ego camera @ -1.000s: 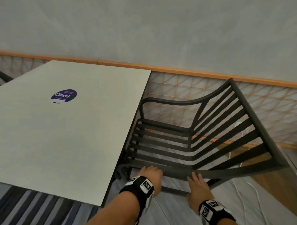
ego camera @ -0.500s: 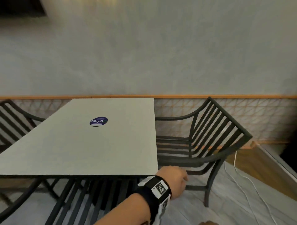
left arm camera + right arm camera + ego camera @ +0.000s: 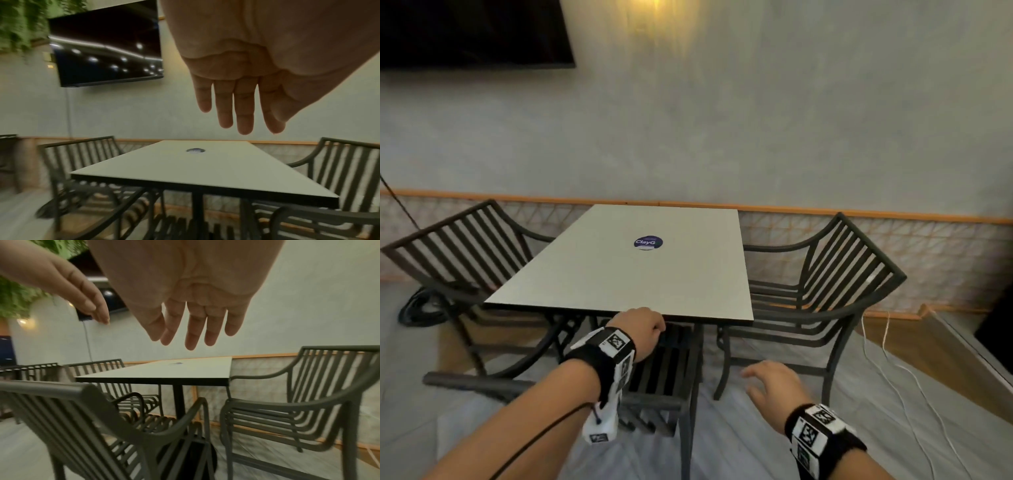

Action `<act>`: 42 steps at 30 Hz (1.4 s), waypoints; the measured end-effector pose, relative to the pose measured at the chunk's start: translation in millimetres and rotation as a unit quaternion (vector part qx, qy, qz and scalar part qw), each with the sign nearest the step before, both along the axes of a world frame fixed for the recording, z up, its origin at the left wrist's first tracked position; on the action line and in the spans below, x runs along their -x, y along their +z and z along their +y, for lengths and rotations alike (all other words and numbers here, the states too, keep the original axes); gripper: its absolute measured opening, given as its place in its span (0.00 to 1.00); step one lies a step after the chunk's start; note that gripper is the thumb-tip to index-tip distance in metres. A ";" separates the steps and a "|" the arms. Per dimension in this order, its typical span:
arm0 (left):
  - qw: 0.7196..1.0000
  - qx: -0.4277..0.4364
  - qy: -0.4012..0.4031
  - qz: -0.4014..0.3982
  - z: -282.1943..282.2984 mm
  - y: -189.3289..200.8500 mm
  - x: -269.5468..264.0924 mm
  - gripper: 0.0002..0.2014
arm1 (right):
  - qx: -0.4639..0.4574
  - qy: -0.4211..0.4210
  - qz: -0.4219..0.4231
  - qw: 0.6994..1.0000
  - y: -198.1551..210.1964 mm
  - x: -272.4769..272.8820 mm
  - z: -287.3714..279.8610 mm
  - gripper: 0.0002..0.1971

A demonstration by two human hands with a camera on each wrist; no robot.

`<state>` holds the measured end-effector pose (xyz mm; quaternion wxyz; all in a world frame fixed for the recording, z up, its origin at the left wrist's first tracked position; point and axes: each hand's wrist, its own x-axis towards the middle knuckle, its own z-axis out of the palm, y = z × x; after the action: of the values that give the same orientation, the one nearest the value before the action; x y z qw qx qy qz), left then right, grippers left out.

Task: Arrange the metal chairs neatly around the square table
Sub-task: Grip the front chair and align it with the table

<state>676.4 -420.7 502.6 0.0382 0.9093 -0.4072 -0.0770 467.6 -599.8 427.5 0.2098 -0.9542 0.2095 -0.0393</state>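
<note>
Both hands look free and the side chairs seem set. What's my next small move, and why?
Probably lower both hands onto the backrest of the near dark slatted metal chair and ease it straight in. The left hand and right hand hover open, holding nothing, and this chair sits only partly under the pale square table.

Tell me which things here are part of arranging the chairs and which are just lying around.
Part of the job: square table, left chair, right chair, near chair.

Lying about: wall screen, white cable, black cable coil.
</note>
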 end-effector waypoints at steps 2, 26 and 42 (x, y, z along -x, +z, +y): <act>0.999 0.001 0.046 0.004 36.7 -7.7 -1.7 0.15 | 0.003 0.027 -0.015 1.000 4.0 -2.3 23.9 0.13; 0.991 -0.098 0.088 -0.020 296.6 -114.2 -165.7 0.24 | 0.113 -0.026 0.132 0.984 -47.0 -123.5 187.2 0.24; 0.988 -0.126 0.084 -0.041 290.8 -156.5 -200.9 0.14 | 0.090 -0.030 0.110 0.989 -56.4 -121.1 163.2 0.16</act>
<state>877.3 -129.9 346.1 -0.0869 0.9403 -0.3174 -0.0868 588.7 -436.6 371.0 0.0976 -0.9610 0.2554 0.0405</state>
